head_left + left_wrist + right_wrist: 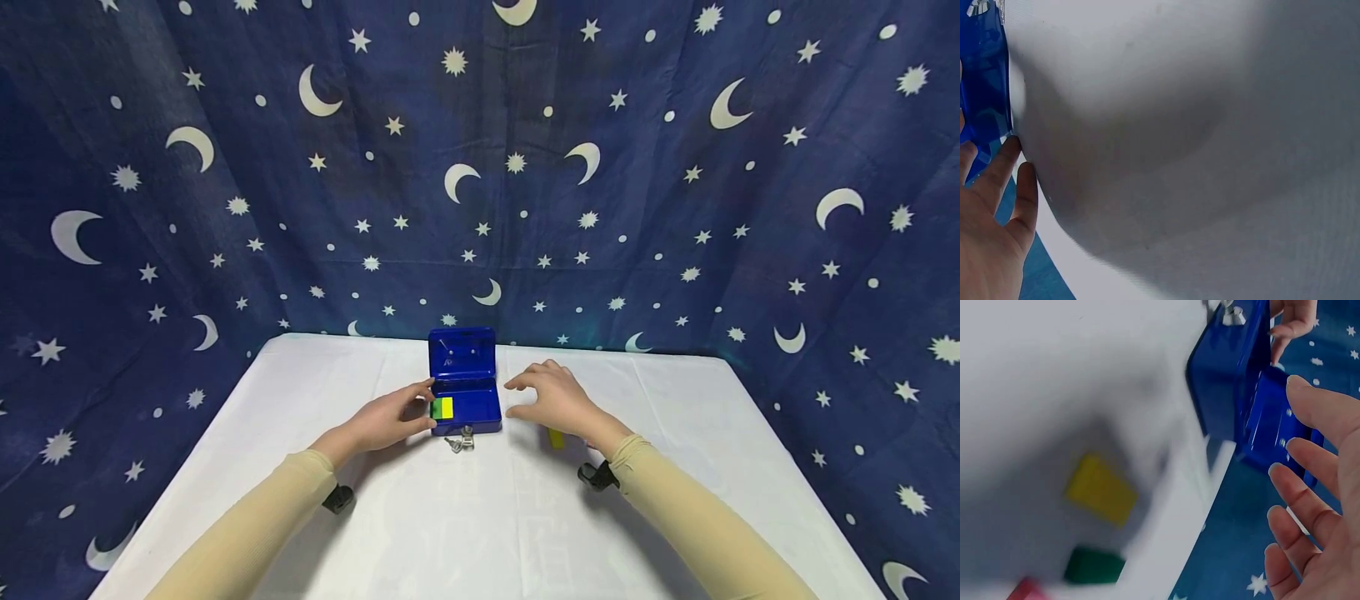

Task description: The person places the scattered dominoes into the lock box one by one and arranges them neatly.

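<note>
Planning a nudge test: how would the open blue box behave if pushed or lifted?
Likely stiff: the blue box has straight walls and crisp edges. Its glossy surface may feel slippery. With the lid standing open at the back, lifting could make it swing or tip the balance rearward.

The cash box (480, 407) is deep blue, its padlock (467, 437) silver, the green block (437, 409) and bright yellow block (447, 407) inside adding contrast. The table (465, 525) is white, the sleeves (243, 521) beige, and the navy curtain (517, 221) is patterned with off-white crescents, stars and dots.
</note>
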Tool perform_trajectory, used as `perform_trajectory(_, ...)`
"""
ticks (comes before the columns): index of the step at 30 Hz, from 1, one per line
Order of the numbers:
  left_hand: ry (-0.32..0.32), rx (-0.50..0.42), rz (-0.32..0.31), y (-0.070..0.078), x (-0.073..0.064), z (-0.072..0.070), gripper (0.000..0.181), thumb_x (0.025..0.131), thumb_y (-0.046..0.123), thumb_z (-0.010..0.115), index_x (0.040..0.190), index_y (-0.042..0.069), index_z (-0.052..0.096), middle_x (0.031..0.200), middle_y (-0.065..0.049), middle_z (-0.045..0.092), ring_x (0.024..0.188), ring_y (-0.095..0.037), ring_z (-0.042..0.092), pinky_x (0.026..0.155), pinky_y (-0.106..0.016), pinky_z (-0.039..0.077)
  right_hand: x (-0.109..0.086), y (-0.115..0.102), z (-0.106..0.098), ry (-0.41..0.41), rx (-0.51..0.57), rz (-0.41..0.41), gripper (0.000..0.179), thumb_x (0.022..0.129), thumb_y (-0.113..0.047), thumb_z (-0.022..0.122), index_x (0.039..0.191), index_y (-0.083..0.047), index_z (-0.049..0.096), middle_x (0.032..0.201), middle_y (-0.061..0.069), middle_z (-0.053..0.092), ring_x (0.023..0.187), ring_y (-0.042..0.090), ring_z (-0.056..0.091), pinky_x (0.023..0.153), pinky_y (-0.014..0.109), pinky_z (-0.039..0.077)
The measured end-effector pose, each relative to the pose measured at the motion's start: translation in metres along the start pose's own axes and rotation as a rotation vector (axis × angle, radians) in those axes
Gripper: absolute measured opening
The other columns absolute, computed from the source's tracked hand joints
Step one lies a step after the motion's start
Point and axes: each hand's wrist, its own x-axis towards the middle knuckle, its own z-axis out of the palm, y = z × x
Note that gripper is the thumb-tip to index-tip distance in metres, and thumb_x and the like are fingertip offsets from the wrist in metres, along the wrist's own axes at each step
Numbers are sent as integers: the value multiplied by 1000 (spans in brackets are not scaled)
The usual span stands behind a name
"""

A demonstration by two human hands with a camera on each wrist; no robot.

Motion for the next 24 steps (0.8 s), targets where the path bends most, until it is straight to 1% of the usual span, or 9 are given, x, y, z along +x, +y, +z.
perform_trajectory(6,1,-6,-5,0,1,-1,47,98,51,66,136,24,58,165,9,32,145,-24,40,113,-54,37,-21,22,-11,35,20,17,44,84,-43,83,123,-24,75,112,1,69,109,22,53,95,50,41)
perform_trajectory(13,-4,1,-14,-1,2,-1,47,98,51,66,136,24,58,165,10,30,146,-24,40,113,-54,37,-44,46,-22,69,79,100,51,85,-43,83,130,-23,71,116,2,68,115,25,52,103,55,37)
perform_trajectory(18,-2,-3,-22,0,2,-2,48,98,51,66,137,24,58,165,9,31,146,-25,40,114,-54,36,-58,64,-22,103,90,136,57,85,-43,83,135,-20,69,124,2,66,121,30,52,104,59,36)
perform_trajectory(24,-1,-1,-15,0,0,0,48,98,50,66,136,24,58,165,10,32,146,-24,40,114,-53,36,-77,85,-19,105,92,177,57,86,-41,83,135,-17,68,132,4,65,129,36,49,104,64,34)
